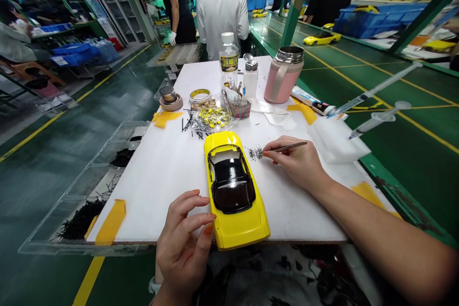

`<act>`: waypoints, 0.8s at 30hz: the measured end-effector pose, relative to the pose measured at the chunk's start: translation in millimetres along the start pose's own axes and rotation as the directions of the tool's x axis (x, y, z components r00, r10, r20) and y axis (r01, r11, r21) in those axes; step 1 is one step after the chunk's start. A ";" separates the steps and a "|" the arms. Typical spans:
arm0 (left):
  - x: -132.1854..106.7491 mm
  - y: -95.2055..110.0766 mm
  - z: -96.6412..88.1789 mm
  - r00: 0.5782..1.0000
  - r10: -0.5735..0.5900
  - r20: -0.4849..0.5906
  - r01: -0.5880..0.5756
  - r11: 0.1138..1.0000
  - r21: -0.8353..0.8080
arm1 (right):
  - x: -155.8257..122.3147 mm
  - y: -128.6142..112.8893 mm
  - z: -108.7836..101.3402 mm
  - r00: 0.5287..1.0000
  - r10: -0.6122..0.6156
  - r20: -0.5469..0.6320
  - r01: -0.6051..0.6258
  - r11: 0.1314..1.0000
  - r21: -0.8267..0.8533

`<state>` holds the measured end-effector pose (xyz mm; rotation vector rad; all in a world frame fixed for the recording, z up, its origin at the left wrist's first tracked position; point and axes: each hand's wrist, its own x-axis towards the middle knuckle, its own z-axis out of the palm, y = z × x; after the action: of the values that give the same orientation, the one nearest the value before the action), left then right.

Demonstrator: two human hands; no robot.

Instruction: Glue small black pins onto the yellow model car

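Note:
A yellow model car body (242, 227) with a black roof and dark rear window lies on the white board, close to its near edge. My left hand (188, 236) is beside it on the left, fingers apart and curved, fingertips at or against the car's side. In my right hand (299, 158) a slim pair of tweezers (292, 146) is pinched, pointing left. Their tips are hidden by my fingers, next to a scatter of tiny black parts (255, 153) right of the car's front.
Behind the car lie a bag of yellow parts (211, 117), a tape roll (200, 94), a bottle (229, 60) and a pink flask (283, 76). Two syringes (380, 118) stand right. A clear tray (82, 172) with black pieces is left. People stand beyond the table.

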<state>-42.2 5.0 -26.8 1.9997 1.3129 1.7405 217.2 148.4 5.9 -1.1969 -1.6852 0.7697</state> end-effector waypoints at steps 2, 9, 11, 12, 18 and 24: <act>0.0 -0.1 0.0 1.000 0.004 0.001 -0.004 1.000 -0.001 | -0.3 0.1 0.4 1.000 0.001 -0.002 -0.001 1.000 0.004; 0.6 0.3 0.0 1.000 0.010 0.002 -0.010 1.000 0.011 | -0.3 0.5 0.5 1.000 0.008 -0.003 -0.008 1.000 0.007; 0.7 0.3 0.0 1.000 0.006 0.000 -0.006 1.000 0.015 | -0.2 0.8 0.5 1.000 0.007 -0.004 -0.007 1.000 0.005; 0.6 0.3 0.0 1.000 0.006 0.000 -0.006 1.000 0.013 | -0.2 1.0 0.6 1.000 0.007 -0.005 -0.007 1.000 0.007; 0.3 0.0 0.1 1.000 0.008 0.003 -0.008 1.000 0.004 | -0.1 1.1 1.1 1.000 0.016 -0.008 -0.016 1.000 0.020; -0.1 -0.6 0.1 1.000 0.006 0.005 -0.006 1.000 -0.001 | -0.4 0.1 -0.1 1.000 -0.003 -0.010 0.003 1.000 0.025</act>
<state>-42.4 5.3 -27.3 2.0086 1.3052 1.7376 217.4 148.1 5.7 -1.1790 -1.6648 0.7794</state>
